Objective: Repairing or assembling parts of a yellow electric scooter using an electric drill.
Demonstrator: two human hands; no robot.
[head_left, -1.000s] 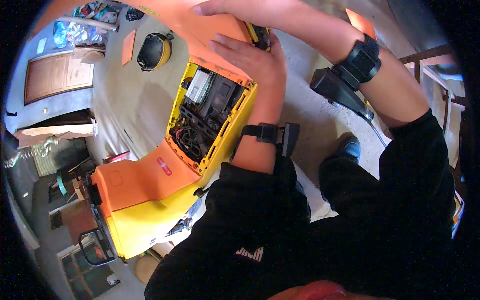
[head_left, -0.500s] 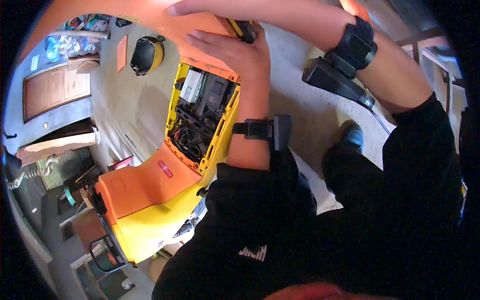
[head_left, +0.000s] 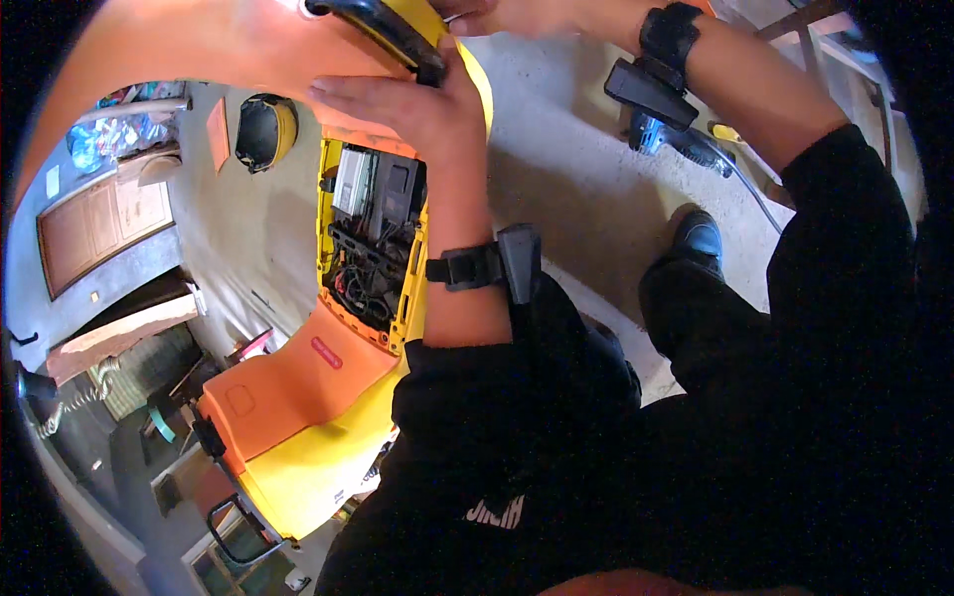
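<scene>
My left hand (head_left: 427, 107) lies on an orange panel (head_left: 238, 50), its fingers stretched out and nothing in its grasp. Just beyond that hand a curved black handle (head_left: 390, 32) runs along the panel's yellow-edged side. At the top rim of the view is my right hand (head_left: 502, 16), close to the yellow edge (head_left: 477, 74); its fingers are smeared and partly cut off, so any grip is unclear. Below my left hand, an uncovered compartment (head_left: 373, 233) of the machine shows a silver box, a black box and tangled wires. A black device is strapped to each wrist.
The machine's orange seat-like cover (head_left: 298, 372) and yellow side (head_left: 323, 467) extend toward the lower left. A yellow and black bucket-like container (head_left: 266, 132) and a flat orange piece (head_left: 218, 135) lie on the floor. A blue corded tool (head_left: 648, 133) is at the right, near my shoe (head_left: 698, 236).
My right hand has slid right, off the orange panel, to its yellow edge. My left hand stays on the panel. The black handle and the blue tool now show more fully.
</scene>
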